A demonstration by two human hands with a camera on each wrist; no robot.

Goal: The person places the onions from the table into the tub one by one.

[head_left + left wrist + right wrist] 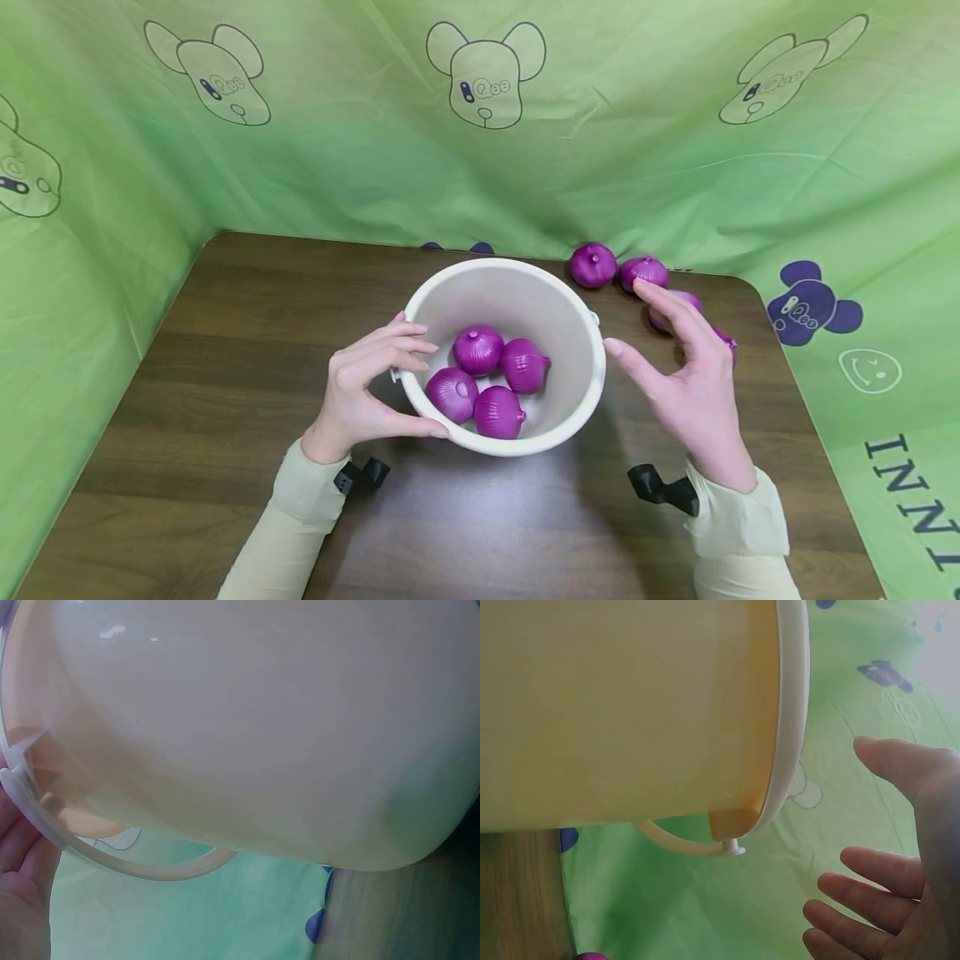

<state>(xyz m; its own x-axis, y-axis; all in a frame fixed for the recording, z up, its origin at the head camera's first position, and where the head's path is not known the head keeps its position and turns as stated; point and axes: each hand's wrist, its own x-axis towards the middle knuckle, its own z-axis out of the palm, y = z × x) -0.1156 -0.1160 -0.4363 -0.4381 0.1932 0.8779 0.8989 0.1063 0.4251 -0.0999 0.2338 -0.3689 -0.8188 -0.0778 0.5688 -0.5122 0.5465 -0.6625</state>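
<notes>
A white bucket (504, 447) stands on the table in the middle of the head view, its mouth facing up. Inside lie several purple onions (478, 350), grouped on its floor. My left hand (367, 392) holds the bucket's left side, fingers over the rim and thumb along the front edge. In the left wrist view the bucket's wall (262, 735) fills most of the picture. Just off the right rim, my right hand (693, 375) is spread with thumb and fingers apart, holding nothing. The right wrist view shows a gap between that hand and the rim (793, 697).
More purple onions (592, 265) lie at the table's back right, some partly hidden behind my right hand. The bucket's handle (172, 868) hangs on its far side. A green printed cloth (480, 167) surrounds the brown wooden table (225, 375).
</notes>
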